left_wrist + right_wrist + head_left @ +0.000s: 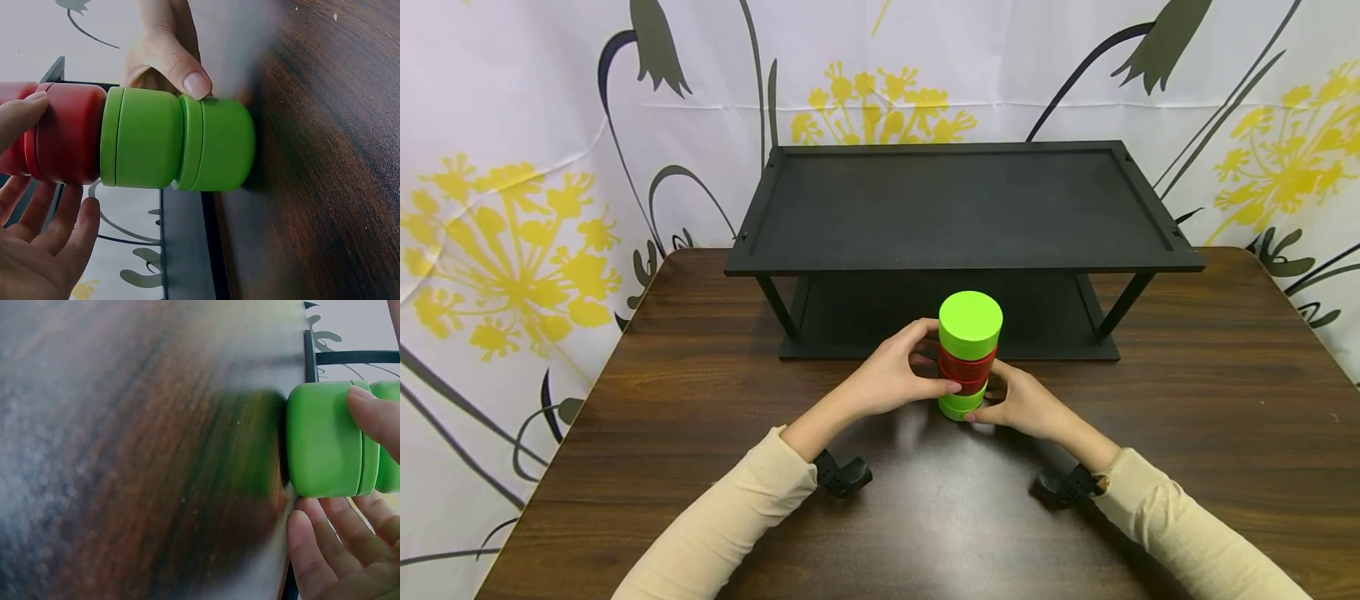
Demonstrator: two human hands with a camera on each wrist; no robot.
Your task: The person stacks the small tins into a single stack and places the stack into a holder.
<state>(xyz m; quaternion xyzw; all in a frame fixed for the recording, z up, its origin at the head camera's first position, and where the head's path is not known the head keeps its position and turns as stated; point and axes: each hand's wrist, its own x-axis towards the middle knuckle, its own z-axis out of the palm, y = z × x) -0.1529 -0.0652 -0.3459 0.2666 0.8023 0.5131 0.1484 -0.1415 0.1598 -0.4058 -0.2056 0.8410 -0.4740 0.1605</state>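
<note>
A stack of small lidded jars stands upright on the table in front of the shelf. At its top is a bright green jar point(971, 325), with red jars point(70, 134) below it. Under those come a green jar point(149, 137) and the bottom green jar point(325, 440), whose base is right at the tabletop. My left hand point(893, 372) grips the stack at the red jars, thumb in front and fingers around the far side. Lower down, my right hand point(1028, 404) holds the bottom green jar between thumb and fingers, the thumb near its lid.
A black two-tier shelf point(955, 208) stands at the back of the dark wooden table point(700, 433), its lower tier point(880, 312) just behind the stack. Behind the table hangs a flower-patterned curtain point(700, 125). Each wrist wears a black camera strap.
</note>
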